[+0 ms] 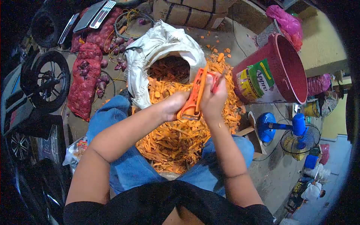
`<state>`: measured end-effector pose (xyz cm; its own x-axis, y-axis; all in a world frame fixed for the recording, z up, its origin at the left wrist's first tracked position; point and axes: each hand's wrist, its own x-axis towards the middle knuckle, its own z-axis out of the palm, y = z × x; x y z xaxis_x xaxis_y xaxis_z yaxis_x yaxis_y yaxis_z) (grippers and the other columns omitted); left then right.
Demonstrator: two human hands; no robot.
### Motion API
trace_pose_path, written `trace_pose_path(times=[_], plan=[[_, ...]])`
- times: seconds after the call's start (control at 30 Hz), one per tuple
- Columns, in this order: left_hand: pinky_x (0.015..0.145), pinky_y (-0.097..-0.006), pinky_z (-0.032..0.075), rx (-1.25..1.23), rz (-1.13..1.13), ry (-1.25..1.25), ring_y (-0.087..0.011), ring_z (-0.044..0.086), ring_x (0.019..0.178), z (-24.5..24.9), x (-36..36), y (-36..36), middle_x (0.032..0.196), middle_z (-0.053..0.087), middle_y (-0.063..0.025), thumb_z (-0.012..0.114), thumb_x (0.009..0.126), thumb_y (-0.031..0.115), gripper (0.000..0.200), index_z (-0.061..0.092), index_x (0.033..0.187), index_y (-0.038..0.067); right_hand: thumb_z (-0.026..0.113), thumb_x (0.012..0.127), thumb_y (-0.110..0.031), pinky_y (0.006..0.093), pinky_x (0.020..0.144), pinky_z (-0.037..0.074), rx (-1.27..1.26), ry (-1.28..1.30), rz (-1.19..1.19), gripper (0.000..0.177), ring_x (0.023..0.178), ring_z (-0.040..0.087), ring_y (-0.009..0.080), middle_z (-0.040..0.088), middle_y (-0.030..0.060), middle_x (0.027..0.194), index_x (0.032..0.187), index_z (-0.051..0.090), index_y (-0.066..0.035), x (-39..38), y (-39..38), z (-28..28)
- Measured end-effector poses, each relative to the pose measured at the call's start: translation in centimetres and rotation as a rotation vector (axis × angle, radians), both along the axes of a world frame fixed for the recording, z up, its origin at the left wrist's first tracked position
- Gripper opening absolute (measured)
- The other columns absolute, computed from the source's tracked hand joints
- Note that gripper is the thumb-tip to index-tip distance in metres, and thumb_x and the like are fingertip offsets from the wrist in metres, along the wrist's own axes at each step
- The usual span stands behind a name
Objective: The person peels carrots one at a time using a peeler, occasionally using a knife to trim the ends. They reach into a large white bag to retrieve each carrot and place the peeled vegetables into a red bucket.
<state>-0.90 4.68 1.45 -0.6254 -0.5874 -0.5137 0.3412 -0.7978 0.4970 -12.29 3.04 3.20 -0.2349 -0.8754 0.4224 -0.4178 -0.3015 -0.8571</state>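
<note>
Above a large heap of orange carrot peelings [176, 138], my two hands are close together. My left hand [176, 105] is closed around a carrot [190, 109], whose lower end shows beside its fingers. My right hand [215, 95] grips an orange-red peeler [198, 86], which lies along the carrot between the hands. How far the carrot runs beneath the peeler is hard to make out. Just beyond the hands, a white woven sack [138, 71] lies with its mouth open and dark peelings inside.
A large maroon bucket [243, 84] leans at the right, near a blue fan [300, 125]. Red net sacks of onions [85, 80], a wheel [48, 80] and a scale [102, 15] are at the left. A person [312, 191] is far off at lower right.
</note>
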Motion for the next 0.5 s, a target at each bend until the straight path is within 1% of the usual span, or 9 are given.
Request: trace_pose_path(times=[0.1, 0.2, 0.23, 0.27, 0.3, 0.33, 0.4, 0.47, 0.5], plan=[[0.063, -0.0247, 0.044, -0.187, -0.154, -0.219, -0.0112, 0.054, 0.072, -0.4, -0.2, 0.4, 0.088, 0.056, -0.0053, 0.035, 0.084, 0.032, 0.035, 0.051, 0.098, 0.005, 0.045, 0.080, -0.019, 0.0297, 0.055, 0.039, 0.017, 0.060, -0.132, 0.021, 0.060, 0.049, 0.0175, 0.051, 0.0092, 0.066, 0.079, 0.048, 0.002, -2.0, -1.8, -0.6], [0.065, -0.0245, 0.044, -0.088, -0.254, -0.289, -0.0116, 0.054, 0.074, 3.4, 0.1, 1.1, 0.090, 0.056, -0.0061, 0.034, 0.084, 0.032, 0.036, 0.050, 0.099, 0.004, 0.045, 0.080, -0.018, 0.0283, 0.055, 0.038, 0.075, -0.106, -0.389, 0.020, 0.060, 0.049, 0.0163, 0.051, 0.0082, 0.067, 0.077, 0.049, 0.002, -7.9, -5.7, -3.9], [0.048, -0.0261, 0.045, -0.113, -0.161, -0.185, -0.0140, 0.051, 0.054, 2.5, -0.5, 1.4, 0.070, 0.051, -0.0060, 0.026, 0.086, 0.032, 0.033, 0.047, 0.088, 0.005, 0.045, 0.080, -0.018, 0.0283, 0.055, 0.038, 0.074, -0.108, -0.393, 0.020, 0.060, 0.049, 0.0163, 0.051, 0.0082, 0.067, 0.077, 0.049, 0.002, -8.7, -5.7, -3.9], [0.048, -0.0261, 0.045, -0.118, -0.165, -0.190, -0.0140, 0.051, 0.054, 2.1, -0.4, 1.3, 0.070, 0.051, -0.0060, 0.026, 0.086, 0.032, 0.033, 0.047, 0.088, 0.005, 0.045, 0.080, -0.016, 0.0276, 0.055, 0.038, 0.093, -0.280, -0.360, 0.019, 0.060, 0.048, 0.0151, 0.051, 0.0071, 0.067, 0.077, 0.049, 0.001, -9.3, -5.8, -4.0], [0.049, -0.0273, 0.045, -0.073, -0.140, -0.129, -0.0143, 0.052, 0.056, 1.7, -0.1, 1.0, 0.072, 0.051, -0.0066, 0.027, 0.086, 0.032, 0.033, 0.046, 0.091, 0.005, 0.045, 0.080, -0.015, 0.0268, 0.055, 0.038, 0.112, -0.448, -0.319, 0.017, 0.060, 0.048, 0.0139, 0.051, 0.0061, 0.068, 0.076, 0.049, 0.001, -9.4, -5.8, -4.0], [0.051, -0.0284, 0.046, -0.027, -0.109, -0.065, -0.0146, 0.052, 0.058, 1.2, 0.0, 0.8, 0.075, 0.052, -0.0072, 0.027, 0.085, 0.032, 0.034, 0.045, 0.094, 0.005, 0.045, 0.080, -0.015, 0.0268, 0.055, 0.038, 0.111, -0.445, -0.312, 0.017, 0.060, 0.048, 0.0139, 0.051, 0.0061, 0.068, 0.076, 0.049, 0.001, -8.2, -5.4, -2.8], [0.052, -0.0297, 0.047, 0.011, -0.056, -0.102, -0.0153, 0.052, 0.060, -0.9, 0.2, -0.2, 0.074, 0.052, -0.0068, 0.026, 0.085, 0.032, 0.034, 0.044, 0.095, 0.006, 0.043, 0.081, -0.016, 0.0229, 0.050, 0.037, 0.044, -0.335, -0.053, 0.015, 0.055, 0.044, 0.0090, 0.048, 0.0011, 0.065, 0.076, 0.048, -0.002, -4.8, -3.4, -0.6], [0.076, -0.0297, 0.042, 0.037, -0.037, 0.038, -0.0158, 0.053, 0.086, -3.0, 0.2, -0.7, 0.098, 0.053, -0.0077, 0.033, 0.084, 0.031, 0.037, 0.042, 0.108, 0.004, 0.043, 0.082, -0.017, 0.0241, 0.053, 0.037, -0.104, -0.200, 0.006, 0.016, 0.059, 0.044, 0.0101, 0.048, 0.0018, 0.067, 0.076, 0.048, -0.003, -0.5, -0.9, 0.8], [0.074, -0.0280, 0.043, 0.015, 0.019, 0.011, -0.0139, 0.053, 0.084, -0.5, 0.0, -0.4, 0.096, 0.054, -0.0068, 0.033, 0.084, 0.030, 0.035, 0.043, 0.107, 0.005, 0.043, 0.082, -0.017, 0.0241, 0.053, 0.037, -0.105, -0.200, 0.006, 0.016, 0.059, 0.044, 0.0101, 0.048, 0.0018, 0.067, 0.076, 0.048, -0.003, 0.3, -0.2, 0.8]])
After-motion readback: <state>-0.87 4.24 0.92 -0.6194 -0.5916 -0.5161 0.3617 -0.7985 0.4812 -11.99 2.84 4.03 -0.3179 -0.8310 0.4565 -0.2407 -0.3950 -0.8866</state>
